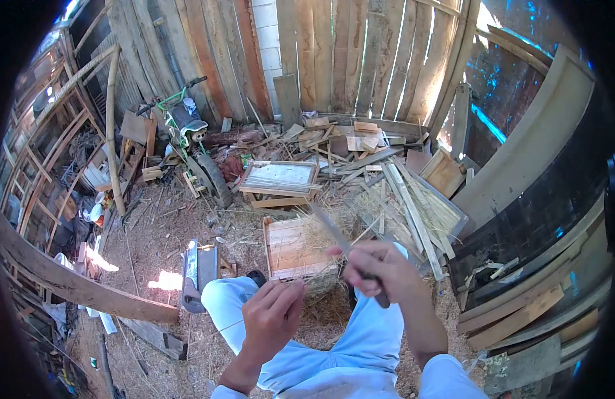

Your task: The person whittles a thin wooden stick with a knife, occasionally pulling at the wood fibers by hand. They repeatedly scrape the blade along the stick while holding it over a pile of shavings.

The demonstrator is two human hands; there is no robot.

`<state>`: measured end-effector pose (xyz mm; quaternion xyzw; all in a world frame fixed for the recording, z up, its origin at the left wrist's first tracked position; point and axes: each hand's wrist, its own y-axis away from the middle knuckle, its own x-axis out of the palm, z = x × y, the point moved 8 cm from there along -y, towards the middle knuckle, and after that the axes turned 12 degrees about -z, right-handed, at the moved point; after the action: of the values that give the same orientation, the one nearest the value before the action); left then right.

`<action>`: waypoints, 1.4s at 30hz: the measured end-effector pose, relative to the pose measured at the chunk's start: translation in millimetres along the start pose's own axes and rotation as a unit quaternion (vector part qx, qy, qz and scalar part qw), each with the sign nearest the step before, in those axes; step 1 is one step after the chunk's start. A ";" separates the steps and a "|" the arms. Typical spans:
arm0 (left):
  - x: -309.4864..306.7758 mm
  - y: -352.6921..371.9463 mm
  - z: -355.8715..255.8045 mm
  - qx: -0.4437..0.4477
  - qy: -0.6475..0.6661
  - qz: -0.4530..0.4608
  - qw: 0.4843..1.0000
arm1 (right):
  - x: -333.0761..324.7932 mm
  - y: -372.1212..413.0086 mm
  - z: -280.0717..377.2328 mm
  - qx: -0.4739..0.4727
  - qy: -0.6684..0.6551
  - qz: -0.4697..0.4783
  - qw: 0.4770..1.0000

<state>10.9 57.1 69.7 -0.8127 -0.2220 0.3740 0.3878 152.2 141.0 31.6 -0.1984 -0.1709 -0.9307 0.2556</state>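
Note:
My right hand (380, 269) is closed round the handle of a knife (331, 229). The long grey blade slants up and to the left, and the handle's end shows below my fist. My left hand (274, 316) is held lower and to the left, over my lap. Its fingers are curled together in a pinch; whatever they hold is too small or hidden to make out. Beyond both hands, on the ground, lies a shallow wooden tray (291, 234). Straw-like shavings (327, 229) are heaped at its right side, behind the knife.
A framed panel (281, 176) lies beyond the tray, with scrap wood (360, 143) piled behind it. Long slats (413, 213) lie at the right. A small motorbike (188, 130) stands back left. A dark blue and black object (201, 269) sits left of my knee.

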 end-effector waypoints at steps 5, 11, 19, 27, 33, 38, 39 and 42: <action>-8.4 5.3 1.9 0.031 -0.043 0.011 0.999 | -28.5 -2.1 25.2 -0.063 -0.039 -0.035 0.997; -0.7 3.4 0.9 0.040 -0.042 0.016 0.998 | -36.2 -7.5 26.5 -0.062 -0.044 -0.046 0.996; -4.6 10.9 36.1 -0.114 -0.017 0.015 0.993 | -78.5 -17.3 50.7 -0.154 -0.061 -0.165 0.972; 11.3 1.6 24.9 -0.178 0.071 0.025 0.981 | 19.4 -7.8 -23.1 -0.050 0.120 0.021 0.991; 8.4 10.8 30.7 -0.214 0.123 0.069 0.966 | -7.2 -8.1 6.5 -0.087 0.116 -0.041 0.989; 15.9 13.8 27.5 -0.239 0.157 0.091 0.954 | 13.7 -2.6 -18.2 0.007 0.075 0.059 0.995; 18.8 13.1 26.5 -0.244 0.159 0.095 0.952 | 24.4 -2.0 -23.5 -0.004 0.064 0.072 0.995; 19.4 11.2 25.7 -0.245 0.160 0.102 0.951 | 24.6 -3.0 -19.8 -0.018 0.055 0.071 0.996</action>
<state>3.7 75.0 41.6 -0.9502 -0.1578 0.2105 0.1671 125.6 125.1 25.2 -0.1631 -0.1250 -0.9226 0.3266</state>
